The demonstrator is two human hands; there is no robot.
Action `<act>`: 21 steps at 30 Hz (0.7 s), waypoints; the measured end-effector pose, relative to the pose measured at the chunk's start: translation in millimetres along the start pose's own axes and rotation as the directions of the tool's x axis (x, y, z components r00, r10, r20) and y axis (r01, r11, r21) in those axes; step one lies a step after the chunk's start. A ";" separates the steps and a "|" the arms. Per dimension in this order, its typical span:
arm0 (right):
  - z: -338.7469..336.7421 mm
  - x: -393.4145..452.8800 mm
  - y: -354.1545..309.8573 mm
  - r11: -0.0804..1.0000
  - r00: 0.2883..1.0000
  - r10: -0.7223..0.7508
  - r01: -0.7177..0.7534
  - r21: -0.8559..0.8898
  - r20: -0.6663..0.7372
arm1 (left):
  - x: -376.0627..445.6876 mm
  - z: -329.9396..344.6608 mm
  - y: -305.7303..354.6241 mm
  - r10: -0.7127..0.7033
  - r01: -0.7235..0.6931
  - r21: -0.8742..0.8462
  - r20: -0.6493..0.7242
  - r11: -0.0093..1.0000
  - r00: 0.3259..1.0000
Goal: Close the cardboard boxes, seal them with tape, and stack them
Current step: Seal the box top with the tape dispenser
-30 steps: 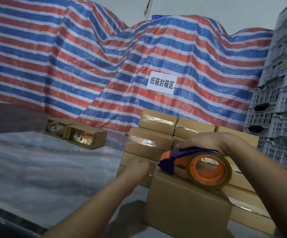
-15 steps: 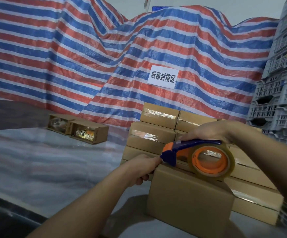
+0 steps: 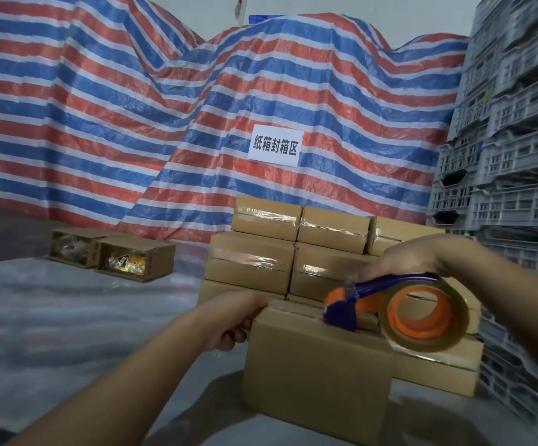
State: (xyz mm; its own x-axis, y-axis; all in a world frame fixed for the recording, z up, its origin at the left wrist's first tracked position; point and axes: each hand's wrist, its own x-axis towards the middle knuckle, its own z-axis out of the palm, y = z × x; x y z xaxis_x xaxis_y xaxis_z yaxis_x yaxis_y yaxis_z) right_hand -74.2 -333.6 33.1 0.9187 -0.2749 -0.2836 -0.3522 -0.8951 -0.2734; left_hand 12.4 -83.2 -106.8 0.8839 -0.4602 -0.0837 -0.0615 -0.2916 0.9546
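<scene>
While the left hand (image 3: 234, 320) curls its grip round the near left top corner of the plain brown cardboard box (image 3: 319, 378) standing on the pale, glossy tabletop (image 3: 68, 323), the right hand (image 3: 412, 255) grips the blue handle of the blue-and-orange tape dispenser (image 3: 390, 309), whose blue nose rests on the box's top along the flap seam. The clear tape roll (image 3: 425, 317) hangs out past the box's right end.

To do this strip well, I judge the nose should stay pressed flat and be drawn straight along the seam, then carried over the edge and down the end face, with the left hand bracing the box so it cannot slide.

Room is tight to the right and behind: the stack of sealed brown boxes (image 3: 280, 249) stands just behind the box, and grey plastic crates (image 3: 515, 162) rise at the far right. Leftward the tabletop lies open; two open cardboard boxes (image 3: 113, 255) with contents showing sit well apart, near the striped red, white and blue tarpaulin (image 3: 132, 107).
</scene>
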 end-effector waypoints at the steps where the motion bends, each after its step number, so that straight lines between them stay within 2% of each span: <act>1: 0.7 -0.3 -0.9 1.000 1.000 0.000 0.000 -0.007 -0.012 | -1.9 -0.2 5.7 0.010 -0.009 0.073 -0.018 0.997 1.000; 3: 1.4 -1.7 -1.9 1.000 1.000 0.002 -0.002 -0.021 -0.014 | -3.6 1.4 16.6 0.148 -0.094 0.366 -0.121 0.926 0.982; 5: 1.8 -0.8 -0.3 1.000 1.000 -0.004 0.004 -0.006 0.009 | -7.9 9.6 25.6 0.417 -0.219 0.600 -0.212 0.770 0.884; 6: 2.5 0.5 0.5 1.000 1.000 -0.009 0.009 0.002 0.021 | -14.1 16.2 29.0 0.525 -0.298 0.648 -0.186 0.701 0.831; 7: 3.0 2.1 2.0 1.000 0.999 -0.013 0.012 0.011 0.029 | -20.8 24.6 30.9 0.589 -0.370 0.689 -0.103 0.623 0.801; 8: 2.7 3.8 2.5 1.000 0.999 -0.012 0.011 0.016 0.037 | -27.2 33.3 30.9 0.594 -0.421 0.733 0.028 0.535 0.804; 10: 2.6 6.1 3.8 1.000 0.998 -0.001 0.000 0.028 0.064 | -28.8 47.7 23.5 0.492 -0.449 0.810 0.235 0.378 0.838; 12: 1.3 7.9 8.2 0.998 0.994 0.001 -0.009 0.069 0.113 | -26.3 51.7 17.3 0.458 -0.417 0.872 0.271 0.256 0.846; 16: -7.9 7.6 27.7 0.990 0.984 -0.075 0.053 0.132 0.164 | -27.3 48.6 14.6 0.490 -0.394 0.892 0.248 0.221 0.836; 18: -16.1 -0.6 46.2 0.983 0.982 -0.105 0.079 0.166 0.155 | -27.9 48.6 12.6 0.491 -0.388 0.896 0.244 0.217 0.837; 21: -21.8 -14.8 80.5 0.979 0.992 -0.073 0.051 0.196 0.104 | -25.1 49.2 10.2 0.505 -0.383 0.898 0.232 0.218 0.831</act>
State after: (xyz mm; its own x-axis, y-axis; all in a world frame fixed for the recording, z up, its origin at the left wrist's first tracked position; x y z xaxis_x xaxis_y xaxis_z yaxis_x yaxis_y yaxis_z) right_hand -112.3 -409.2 35.4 0.9184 -0.1710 -0.3567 -0.3327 -0.8218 -0.4626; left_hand -33.2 -115.9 -109.0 0.5962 -0.7247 0.3456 -0.7681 -0.6401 -0.0170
